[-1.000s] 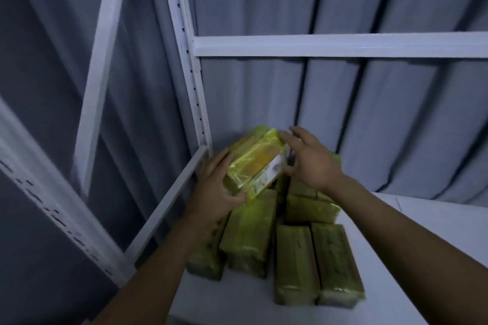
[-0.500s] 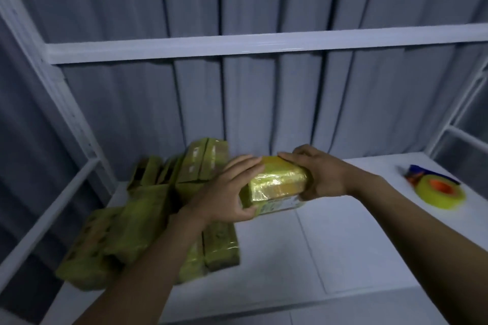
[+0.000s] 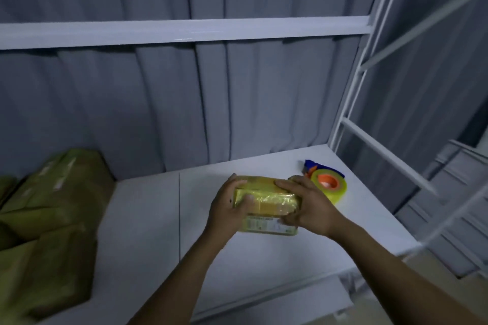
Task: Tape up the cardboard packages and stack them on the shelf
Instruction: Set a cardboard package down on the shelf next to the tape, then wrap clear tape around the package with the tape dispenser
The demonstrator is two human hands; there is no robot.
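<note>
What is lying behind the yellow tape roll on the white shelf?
A small blue object with an orange part shows behind the yellow tape roll with an orange core. The roll covers most of it, so its full shape is hidden.

Storeroom — metal shelving [image 3: 184, 31], curtain [image 3: 264, 100]

package [image 3: 266, 199] above shelf [image 3: 148, 219] | stack [image 3: 50, 219] left | tape roll [image 3: 330, 187] right

Your 2 hands, left hand [image 3: 229, 208] and right hand [image 3: 307, 206], carried the package [image 3: 266, 199] rightward from the stack [image 3: 52, 219] toward the tape roll [image 3: 328, 184].
</note>
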